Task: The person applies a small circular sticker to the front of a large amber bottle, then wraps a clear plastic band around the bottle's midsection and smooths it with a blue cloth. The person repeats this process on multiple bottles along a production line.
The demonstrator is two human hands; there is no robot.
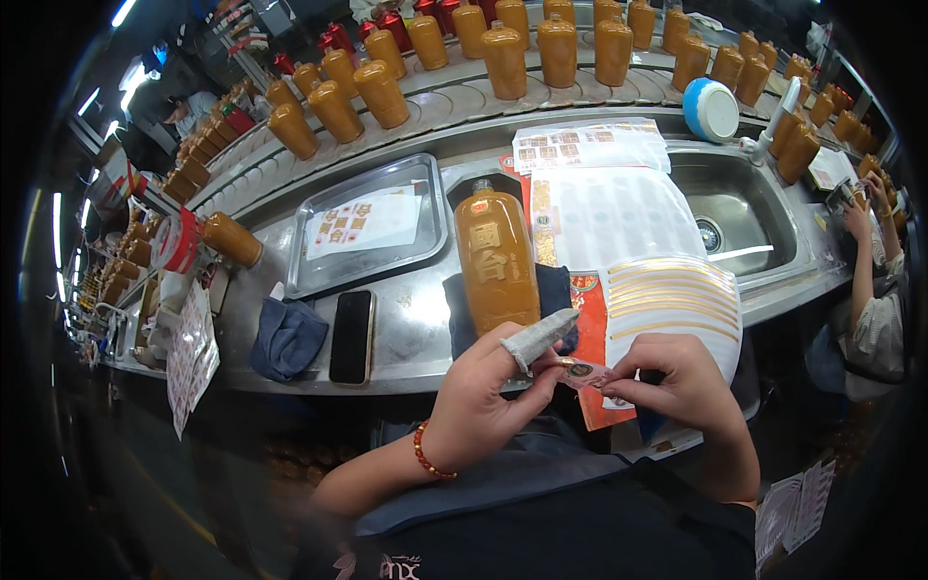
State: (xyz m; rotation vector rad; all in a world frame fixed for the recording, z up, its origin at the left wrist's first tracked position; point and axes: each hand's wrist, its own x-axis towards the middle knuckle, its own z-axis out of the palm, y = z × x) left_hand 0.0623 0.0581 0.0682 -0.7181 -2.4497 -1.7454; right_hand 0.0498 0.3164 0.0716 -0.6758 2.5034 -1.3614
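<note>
Both hands meet in front of me over a small pinkish label (584, 373) with a dark round emblem. My left hand (483, 391) pinches its left end; a grey-white wrap covers one finger, and a beaded bracelet circles the wrist. Between thumb and fingertips, my right hand (681, 382) grips the label's right end. Just beyond my left hand, a large ochre bottle (498, 261) lies on a dark blue cloth (554, 290), its neck pointing away and gold raised characters facing up. A white sheet of curved gold strips (672, 300) is just past my right hand.
A metal tray (302, 261) holds a decal sheet. A phone (351, 336) and crumpled blue cloth (290, 338) lie near the front edge. Label sheets (619, 217) adjoin a sink (783, 217). Ochre bottles (558, 53) line the conveyor behind. Another person's hands (860, 217) work at right.
</note>
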